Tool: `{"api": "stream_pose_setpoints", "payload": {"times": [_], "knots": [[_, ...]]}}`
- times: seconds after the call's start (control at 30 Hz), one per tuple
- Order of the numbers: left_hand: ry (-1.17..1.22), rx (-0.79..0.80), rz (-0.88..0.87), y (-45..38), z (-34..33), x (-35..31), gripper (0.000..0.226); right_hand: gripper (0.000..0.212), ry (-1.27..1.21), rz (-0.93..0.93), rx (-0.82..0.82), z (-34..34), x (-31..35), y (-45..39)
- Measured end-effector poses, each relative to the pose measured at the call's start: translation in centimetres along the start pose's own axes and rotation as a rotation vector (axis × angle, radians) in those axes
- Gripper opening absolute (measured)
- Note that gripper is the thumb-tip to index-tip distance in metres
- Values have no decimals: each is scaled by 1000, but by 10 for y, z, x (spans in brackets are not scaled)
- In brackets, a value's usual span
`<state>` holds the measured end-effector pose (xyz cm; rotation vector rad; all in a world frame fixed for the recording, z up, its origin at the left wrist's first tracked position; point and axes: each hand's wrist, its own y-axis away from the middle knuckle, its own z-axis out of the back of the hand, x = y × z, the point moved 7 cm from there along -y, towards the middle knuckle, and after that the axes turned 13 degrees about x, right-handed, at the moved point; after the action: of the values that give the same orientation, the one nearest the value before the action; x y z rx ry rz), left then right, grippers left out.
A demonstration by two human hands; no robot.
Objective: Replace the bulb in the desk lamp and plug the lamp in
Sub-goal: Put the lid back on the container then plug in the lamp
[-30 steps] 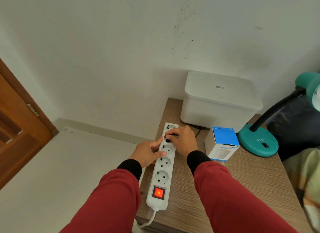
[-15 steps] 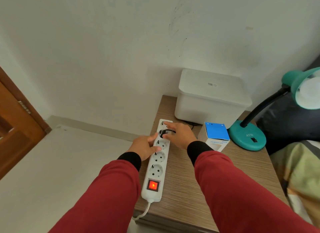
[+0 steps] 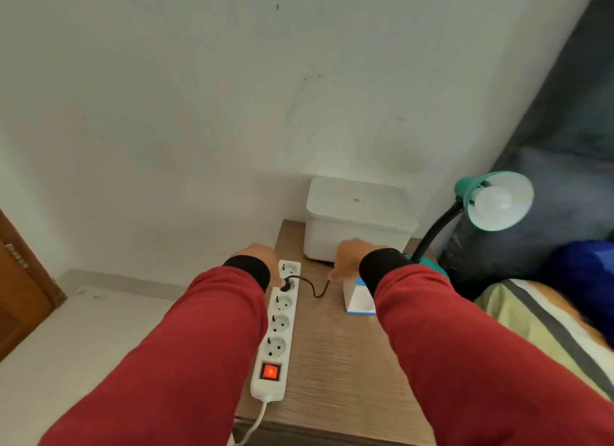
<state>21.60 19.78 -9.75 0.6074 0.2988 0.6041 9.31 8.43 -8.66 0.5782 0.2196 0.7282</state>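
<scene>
A white power strip (image 3: 279,322) lies along the left edge of the wooden bedside table (image 3: 332,362), its red switch (image 3: 269,372) lit. A black plug (image 3: 287,284) sits in the strip's second socket from the far end, and its black cord (image 3: 314,289) loops right. My left hand (image 3: 259,256) hangs beside the strip's far end, a fingertip by the plug. My right hand (image 3: 349,256) hovers over the blue-and-white bulb box (image 3: 357,301), holding nothing I can see. The teal desk lamp (image 3: 465,188) stands at the right with a white bulb (image 3: 495,198) in its shade.
A white lidded box (image 3: 358,223) stands at the table's back against the wall. A bed with a striped sheet (image 3: 531,316) and dark pillows (image 3: 518,246) adjoins on the right. A wooden door (image 3: 16,296) is at the far left.
My right hand has left the plug and moved right, over the bulb box. My left hand has shifted up to the strip's far end. The view has tilted up and pulled back.
</scene>
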Motion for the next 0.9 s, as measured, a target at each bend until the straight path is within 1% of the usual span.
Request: {"api": "stream_pose_setpoints", "payload": {"times": [0.13, 0.23, 0.4, 0.5, 0.7, 0.8, 0.9], "knots": [[-29, -66, -21, 27, 35, -27, 53, 47, -42, -51, -49, 20, -32, 35], [-48, -116, -69, 41, 54, -63, 49, 49, -89, -101, -72, 32, -64, 60], [-115, -102, -120, 43, 66, -134, 56, 47, -135, -173, -111, 41, -124, 87], [-173, -80, -173, 30, 61, -181, 57, 48, -169, -209, -116, 36, -163, 89], [-273, -38, -295, -12, 36, -260, 58, 50, -274, -268, -58, 6, -229, 74], [-294, -18, -324, -40, 19, -286, 59, 49, -294, -279, -8, -15, -252, 47], [-270, 8, -344, -65, 3, -302, 58, 52, -310, -258, 32, -33, -265, 19]]}}
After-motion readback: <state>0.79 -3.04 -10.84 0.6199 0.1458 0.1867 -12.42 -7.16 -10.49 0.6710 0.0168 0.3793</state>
